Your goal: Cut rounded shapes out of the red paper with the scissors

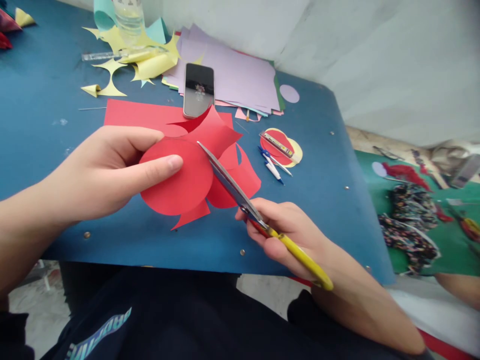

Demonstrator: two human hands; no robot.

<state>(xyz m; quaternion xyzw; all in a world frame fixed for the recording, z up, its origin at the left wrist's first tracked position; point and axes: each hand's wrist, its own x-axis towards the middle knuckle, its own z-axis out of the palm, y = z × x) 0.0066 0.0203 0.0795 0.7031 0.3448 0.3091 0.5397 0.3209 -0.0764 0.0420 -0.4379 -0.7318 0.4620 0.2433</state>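
My left hand (pixel 123 172) pinches a red paper circle (pixel 183 185) between thumb and fingers, above the front of the blue table. The circle's upper edge meets a curved red offcut (pixel 213 132). My right hand (pixel 287 235) is wrapped round the yellow-handled scissors (pixel 236 190), whose blades point up and left with the tip at the circle's upper right edge. More cut red paper (pixel 240 175) hangs behind the blades. A flat red sheet (pixel 142 115) lies on the table beyond my left hand.
A phone (pixel 199 90) lies by stacked purple sheets (pixel 232 75). Yellow scraps (pixel 155 65) and a clear bottle (pixel 129 20) stand back left. Pens (pixel 273 167) and a blade case (pixel 277 143) lie right, near paper circles (pixel 296 150). A person's arm (pixel 459 289) shows far right.
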